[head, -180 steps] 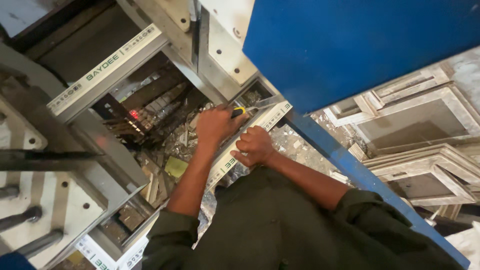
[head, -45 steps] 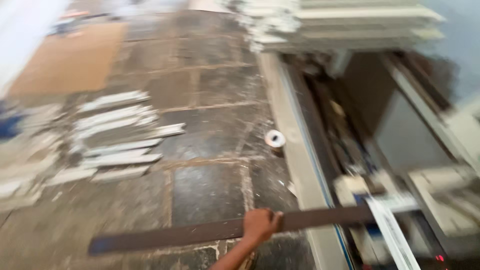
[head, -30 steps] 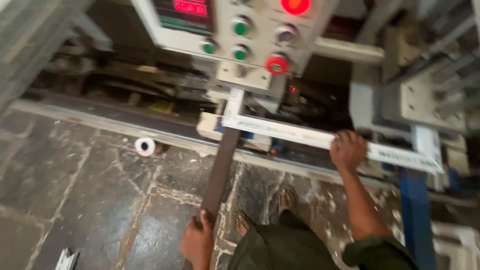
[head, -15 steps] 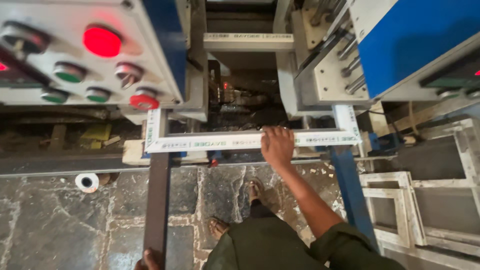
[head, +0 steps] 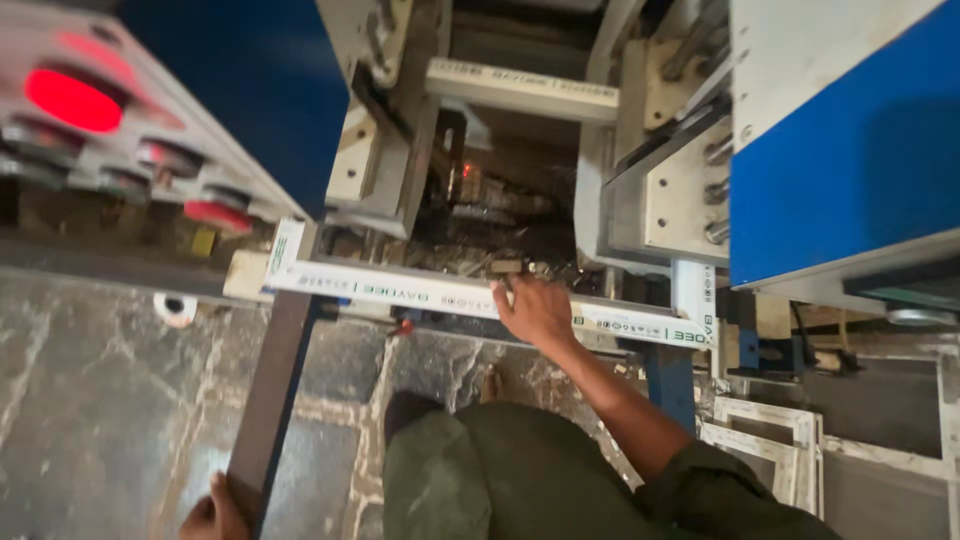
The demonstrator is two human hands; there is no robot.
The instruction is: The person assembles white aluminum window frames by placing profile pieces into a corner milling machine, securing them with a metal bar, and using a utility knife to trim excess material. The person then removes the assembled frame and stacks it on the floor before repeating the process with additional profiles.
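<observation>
A long white plastic frame profile lies across the front of a blue and grey machine. My right hand rests flat on top of it near its middle, fingers spread towards the machine's dark opening. A dark flat bar runs from under the profile's left end down to the bottom edge of the view. My left hand grips the bar's near end. A second white profile piece sits crosswise deeper inside the machine.
A grey control panel with red and green round buttons hangs at the left. A roll of white tape lies on the stone floor. White window frames lie stacked at the right.
My view has swung from the floor back to the machine and closer in. My right hand stays on the white profile. My left hand still holds the dark bar's near end.
</observation>
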